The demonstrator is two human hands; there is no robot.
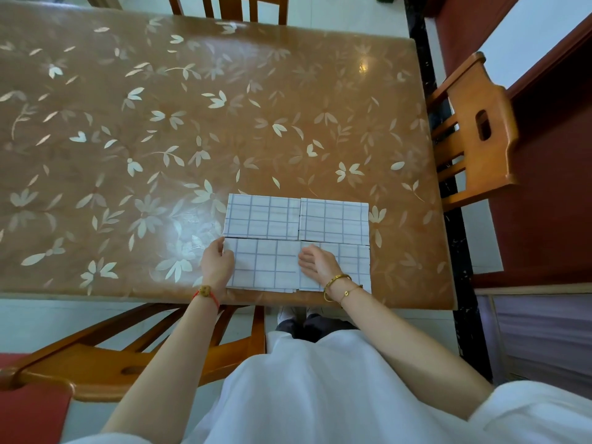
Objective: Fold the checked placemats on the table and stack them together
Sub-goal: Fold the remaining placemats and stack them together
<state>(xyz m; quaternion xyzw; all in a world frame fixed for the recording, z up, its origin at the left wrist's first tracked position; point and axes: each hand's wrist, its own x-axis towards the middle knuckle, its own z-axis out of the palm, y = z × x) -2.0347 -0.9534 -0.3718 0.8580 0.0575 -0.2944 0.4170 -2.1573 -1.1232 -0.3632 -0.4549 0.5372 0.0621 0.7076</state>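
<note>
White placemats with thin blue checks lie as four rectangles in a two-by-two block near the table's front edge. The far left mat (261,216) and far right mat (334,221) lie flat and untouched. My left hand (217,264) grips the left edge of the near left mat (269,264), thumb on top. My right hand (320,262) rests fingers down across the seam onto the near right mat (354,262), covering part of it. Layered edges show at the near mats' front side.
The brown table (160,139) with a pale leaf pattern stretches far left and back. Wooden chairs stand at the far side (230,8), at the right (474,129) and at the near left (96,366). The table's front edge runs just below the mats.
</note>
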